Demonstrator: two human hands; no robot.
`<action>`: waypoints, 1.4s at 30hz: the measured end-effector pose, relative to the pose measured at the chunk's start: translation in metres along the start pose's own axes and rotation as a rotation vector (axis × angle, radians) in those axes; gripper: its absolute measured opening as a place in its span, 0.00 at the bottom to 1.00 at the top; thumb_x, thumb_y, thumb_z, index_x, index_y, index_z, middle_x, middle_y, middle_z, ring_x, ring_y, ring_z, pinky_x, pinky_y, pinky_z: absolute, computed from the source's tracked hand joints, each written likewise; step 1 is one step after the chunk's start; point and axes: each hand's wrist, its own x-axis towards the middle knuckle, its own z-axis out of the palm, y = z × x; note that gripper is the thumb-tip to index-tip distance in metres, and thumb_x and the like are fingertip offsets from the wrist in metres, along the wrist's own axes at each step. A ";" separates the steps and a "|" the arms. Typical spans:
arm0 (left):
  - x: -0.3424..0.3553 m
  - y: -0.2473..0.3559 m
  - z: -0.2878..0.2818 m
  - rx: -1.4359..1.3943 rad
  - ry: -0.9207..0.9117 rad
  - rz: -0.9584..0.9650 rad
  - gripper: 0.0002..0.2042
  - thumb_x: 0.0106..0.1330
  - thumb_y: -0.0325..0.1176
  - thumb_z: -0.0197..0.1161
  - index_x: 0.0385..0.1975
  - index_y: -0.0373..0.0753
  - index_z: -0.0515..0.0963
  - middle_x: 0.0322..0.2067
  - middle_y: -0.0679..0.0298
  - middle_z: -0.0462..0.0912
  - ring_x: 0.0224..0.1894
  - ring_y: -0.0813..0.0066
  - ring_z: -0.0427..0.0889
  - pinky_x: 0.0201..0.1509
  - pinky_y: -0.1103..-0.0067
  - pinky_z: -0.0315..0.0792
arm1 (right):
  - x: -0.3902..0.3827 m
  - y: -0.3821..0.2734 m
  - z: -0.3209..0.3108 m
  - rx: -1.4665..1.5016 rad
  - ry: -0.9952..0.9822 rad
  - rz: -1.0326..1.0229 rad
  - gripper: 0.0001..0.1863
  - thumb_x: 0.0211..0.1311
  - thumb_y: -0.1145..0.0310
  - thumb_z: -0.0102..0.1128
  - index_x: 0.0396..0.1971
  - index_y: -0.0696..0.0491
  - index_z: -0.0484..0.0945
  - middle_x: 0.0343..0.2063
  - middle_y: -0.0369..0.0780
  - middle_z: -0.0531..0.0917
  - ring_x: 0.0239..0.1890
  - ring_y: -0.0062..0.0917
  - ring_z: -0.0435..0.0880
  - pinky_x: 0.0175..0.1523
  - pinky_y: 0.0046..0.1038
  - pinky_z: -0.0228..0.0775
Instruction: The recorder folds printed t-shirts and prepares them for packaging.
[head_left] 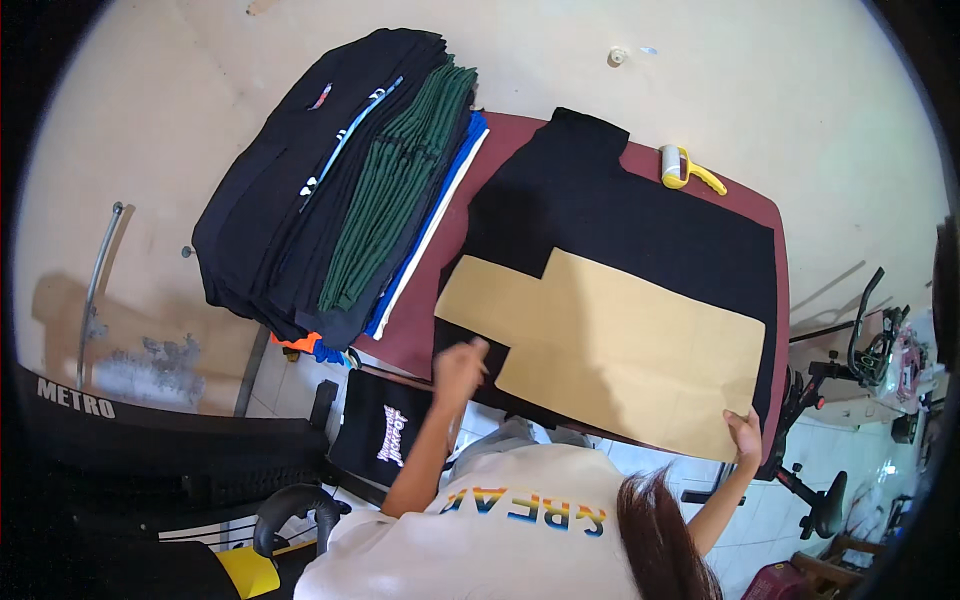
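The right hand pinches the near corner of a notched tan cardboard template, which extends leftward from it over a black shirt. The left hand curls beside the notch; whether it grips anything, I cannot tell.

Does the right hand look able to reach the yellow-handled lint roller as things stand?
Probably yes, with a stretch: nothing tall stands between the right hand and the lint roller, only flat black fabric and the tan template.
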 end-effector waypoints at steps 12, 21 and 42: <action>0.102 0.008 0.013 0.759 0.223 0.112 0.23 0.50 0.52 0.59 0.38 0.39 0.75 0.45 0.56 0.66 0.52 0.55 0.58 0.56 0.58 0.46 | -0.015 0.021 -0.025 0.018 0.083 0.055 0.26 0.44 0.78 0.60 0.48 0.62 0.66 0.40 0.41 0.77 0.40 0.26 0.76 0.48 0.24 0.66; 0.104 0.083 -0.006 0.582 0.144 0.525 0.09 0.47 0.33 0.63 0.25 0.40 0.73 0.28 0.59 0.75 0.35 0.58 0.72 0.42 0.65 0.62 | -0.020 0.001 0.002 0.055 0.129 0.015 0.26 0.48 0.78 0.57 0.51 0.61 0.64 0.43 0.41 0.76 0.44 0.26 0.75 0.52 0.25 0.64; 0.176 0.144 -0.063 0.356 0.570 1.077 0.18 0.51 0.34 0.64 0.35 0.31 0.68 0.39 0.51 0.71 0.41 0.59 0.73 0.47 0.72 0.66 | 0.116 -0.019 0.232 -0.180 -0.080 -0.218 0.20 0.52 0.76 0.54 0.48 0.61 0.67 0.42 0.43 0.77 0.44 0.26 0.76 0.48 0.25 0.65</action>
